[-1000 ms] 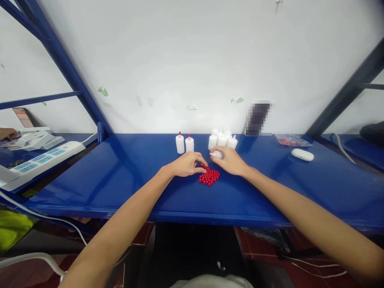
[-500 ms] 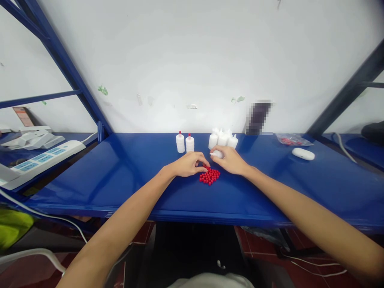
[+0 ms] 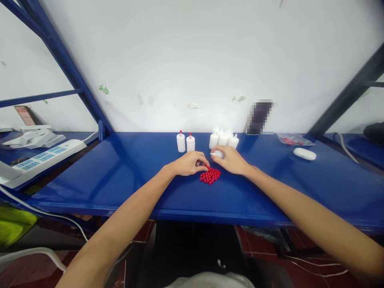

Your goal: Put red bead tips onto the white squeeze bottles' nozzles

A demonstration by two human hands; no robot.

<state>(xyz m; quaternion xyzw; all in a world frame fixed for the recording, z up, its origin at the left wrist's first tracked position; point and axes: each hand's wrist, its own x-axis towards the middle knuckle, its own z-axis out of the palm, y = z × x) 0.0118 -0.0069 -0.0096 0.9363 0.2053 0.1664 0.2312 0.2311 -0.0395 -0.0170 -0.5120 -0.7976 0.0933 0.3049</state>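
Right hand (image 3: 231, 159): grasping white bottle (image 3: 218, 154) | left hand (image 3: 190, 163): at red caps (image 3: 211, 175) (can't tell whether gripping)

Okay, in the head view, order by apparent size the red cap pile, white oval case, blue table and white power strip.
1. Blue table
2. White power strip
3. Red cap pile and white oval case: too alike to rank.

From here I see the left hand (image 3: 190, 163) and right hand (image 3: 229, 159) bare; below them, pale cloth (image 3: 210, 281) and dark clothing (image 3: 192, 248) with white mark (image 3: 221, 264).
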